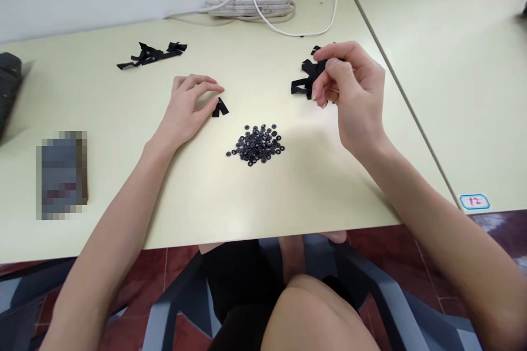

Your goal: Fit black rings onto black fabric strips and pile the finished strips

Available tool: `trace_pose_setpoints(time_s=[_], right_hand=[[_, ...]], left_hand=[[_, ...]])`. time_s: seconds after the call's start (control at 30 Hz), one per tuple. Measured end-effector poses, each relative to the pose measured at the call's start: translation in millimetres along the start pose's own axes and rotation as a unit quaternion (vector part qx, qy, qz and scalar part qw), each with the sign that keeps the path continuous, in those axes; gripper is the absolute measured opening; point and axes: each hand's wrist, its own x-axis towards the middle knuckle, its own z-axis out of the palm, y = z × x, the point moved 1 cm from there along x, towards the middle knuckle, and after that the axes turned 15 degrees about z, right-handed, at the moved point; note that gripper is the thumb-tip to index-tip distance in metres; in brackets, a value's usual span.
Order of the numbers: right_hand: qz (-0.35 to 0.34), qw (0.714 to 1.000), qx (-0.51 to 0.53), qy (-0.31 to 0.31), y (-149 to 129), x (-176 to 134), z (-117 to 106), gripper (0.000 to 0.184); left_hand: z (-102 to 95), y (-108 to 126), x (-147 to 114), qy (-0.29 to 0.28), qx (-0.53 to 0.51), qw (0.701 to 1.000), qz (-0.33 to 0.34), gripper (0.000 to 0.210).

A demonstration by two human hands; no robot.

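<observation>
My left hand (187,107) rests on the pale yellow table, fingers apart and slightly bent. Its thumb tip touches or lies right beside a small folded black strip (223,106). My right hand (358,98) is raised on the right, fingers curled and thumb near the index finger, with a gap between their tips. Behind those fingers lies a pile of black strips (308,81), partly hidden by the hand. No held thing can be made out in it. Between my hands, nearer to me, is a heap of small round black discs with centre holes (257,145).
More black strips (152,55) lie at the back left. A white power strip (247,1) with plugs and a looping white cable (284,32) stands against the wall. A blurred-out box-like object (60,175) is at the left. A seam (405,93) divides the tables near a numbered label (475,202).
</observation>
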Motion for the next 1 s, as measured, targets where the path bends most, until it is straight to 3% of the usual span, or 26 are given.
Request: trace_pose_setpoints(time_s=[0.13, 0.27, 0.47, 0.57, 0.67, 0.87, 1.0], right_hand=[[-0.004, 1.000, -0.006, -0.018, -5.0, -7.7, 8.9, 0.028], [-0.013, 0.999, -0.029, -0.032, -4.0, -13.5, 15.7, 0.031], [-0.128, 0.973, -0.183, -0.052, -12.7, -28.8, 26.8, 0.014], [-0.189, 0.943, -0.261, -0.087, -16.7, -34.2, 32.0, 0.022], [-0.220, 0.933, -0.270, -0.091, -17.1, -35.1, 33.8, 0.019], [-0.184, 0.953, -0.228, -0.072, -16.1, -34.7, 33.6, 0.014], [-0.130, 0.968, -0.203, -0.066, -17.0, -38.0, 36.1, 0.016]], left_hand=[[1.1, -1.6, -0.5, -0.010, -0.073, 0.997, -0.032, 0.042], [3.3, 4.7, -0.8, 0.038, -0.098, 0.993, -0.050, 0.033], [22.0, 53.2, 4.1, 0.071, -0.202, 0.975, -0.064, 0.033], [33.3, 78.4, 3.3, 0.030, -0.264, 0.961, -0.075, 0.038], [40.3, 92.2, 0.8, -0.015, -0.307, 0.948, -0.077, 0.039], [43.2, 94.4, -0.6, -0.018, -0.317, 0.946, -0.063, 0.041], [44.5, 94.8, -2.4, -0.024, -0.296, 0.954, -0.053, 0.028]])
